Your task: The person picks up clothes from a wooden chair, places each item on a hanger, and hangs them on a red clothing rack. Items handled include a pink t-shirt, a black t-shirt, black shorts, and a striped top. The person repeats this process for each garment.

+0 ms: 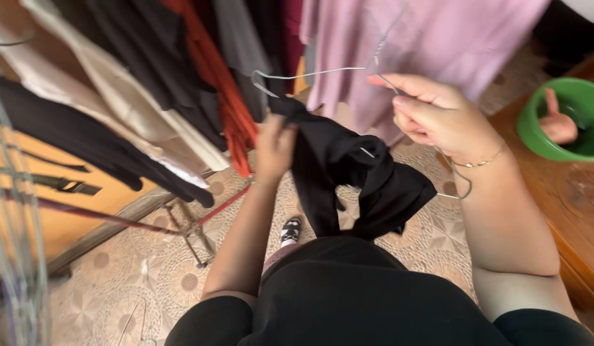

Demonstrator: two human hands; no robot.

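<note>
Black garment [348,173]: soft, light, limp, half threaded on a thin wire hanger [322,72], likely springy. Left hand [274,147] pinches the cloth's upper edge; right hand [438,115] is closed around the hanger's neck.

Black garment [348,173], grey wire hanger [310,72], green bowl [569,118].

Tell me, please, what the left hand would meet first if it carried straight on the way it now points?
Probably the orange garment hanging just beyond the left hand, which grips the black garment; depth is unclear.
</note>
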